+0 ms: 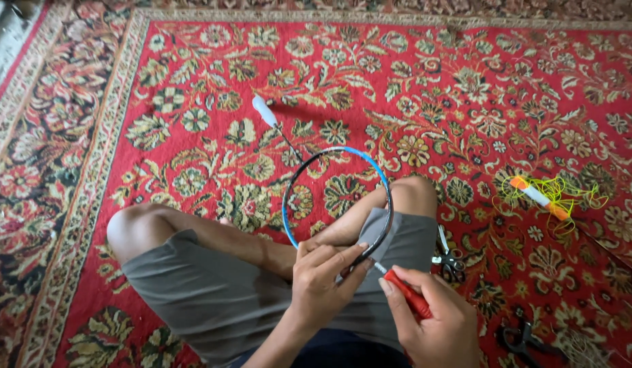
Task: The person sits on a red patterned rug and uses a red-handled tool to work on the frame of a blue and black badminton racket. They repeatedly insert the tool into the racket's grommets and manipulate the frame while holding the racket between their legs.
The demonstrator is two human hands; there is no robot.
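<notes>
A blue and black badminton racket frame [297, 178] without strings rests across my crossed legs, its thin shaft and white handle [264, 110] pointing away over the carpet. My left hand [322, 276] grips the near rim of the frame with its fingers closed over it. My right hand [435, 320] holds a red-handled awl [406, 293], its metal tip touching the rim just beside my left fingers.
I sit on a red floral carpet [432, 82]. Scissors [449, 257] lie by my right knee. A tangle of yellow string with an orange and white tool [544, 197] lies at right. Black pliers [527, 337] sit at lower right.
</notes>
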